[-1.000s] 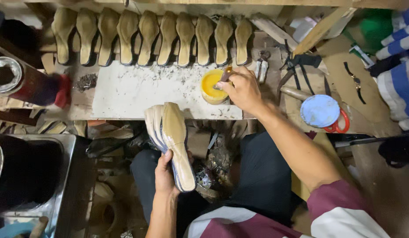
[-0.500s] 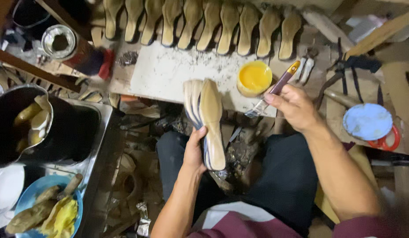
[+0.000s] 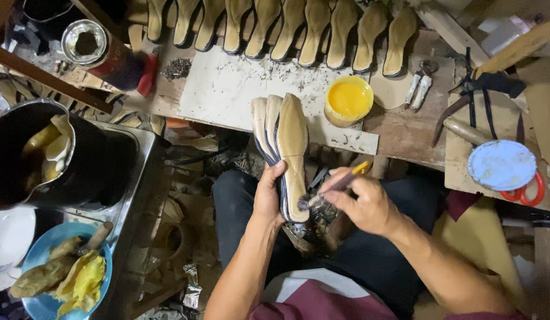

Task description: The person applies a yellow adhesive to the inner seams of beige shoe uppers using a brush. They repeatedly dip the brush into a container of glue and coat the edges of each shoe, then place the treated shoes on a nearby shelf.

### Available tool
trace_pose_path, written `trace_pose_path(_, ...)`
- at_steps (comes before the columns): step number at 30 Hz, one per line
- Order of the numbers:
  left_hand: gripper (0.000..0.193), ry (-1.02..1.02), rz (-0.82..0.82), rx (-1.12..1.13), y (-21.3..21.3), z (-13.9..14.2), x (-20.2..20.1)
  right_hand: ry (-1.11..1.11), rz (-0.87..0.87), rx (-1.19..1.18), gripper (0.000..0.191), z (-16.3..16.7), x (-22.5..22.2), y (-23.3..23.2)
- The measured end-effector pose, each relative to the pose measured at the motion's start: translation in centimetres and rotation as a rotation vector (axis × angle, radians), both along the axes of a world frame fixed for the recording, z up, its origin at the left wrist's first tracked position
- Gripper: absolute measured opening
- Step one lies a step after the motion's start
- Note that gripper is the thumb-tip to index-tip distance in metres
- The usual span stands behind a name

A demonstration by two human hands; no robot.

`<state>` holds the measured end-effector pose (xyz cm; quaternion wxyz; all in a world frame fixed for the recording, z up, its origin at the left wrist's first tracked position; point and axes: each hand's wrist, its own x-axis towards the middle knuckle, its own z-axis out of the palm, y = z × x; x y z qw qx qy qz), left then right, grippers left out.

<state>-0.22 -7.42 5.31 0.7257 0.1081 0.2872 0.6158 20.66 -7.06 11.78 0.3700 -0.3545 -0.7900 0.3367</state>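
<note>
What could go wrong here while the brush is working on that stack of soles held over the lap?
The left hand pinches several shoe soles by one end only, so the stack could fan apart or slip. The brush in the right hand works above the dark trousers, so glue might drip on them. The open pot of yellow glue sits near the board's edge, where an arm could perhaps knock it over.
</note>
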Motion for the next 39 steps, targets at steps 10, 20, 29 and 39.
trace_pose_path(10, 0.06, 0.179, 0.098, 0.071, -0.8, 1.4, 1.0, -0.022, 0.024, 0.204, 0.018, 2.9, 0.2, -0.7)
trace_pose_path(20, 0.059, 0.125, 0.169, 0.065, -0.9, 1.5, 0.1, -0.206, 0.287, 0.378, 0.025, 3.2, -3.1, -1.8)
trace_pose_path(29, 0.056, 0.024, 0.149, -0.011, -1.0, -0.1, 0.5, -0.347, 0.32, 0.383, 0.025, 5.4, -1.4, -1.7)
trace_pose_path(39, 0.059, 0.051, 0.088, 0.016, -2.4, 0.2, 0.9, -0.172, 0.22, 0.346, 0.03, 5.4, 0.2, -3.8)
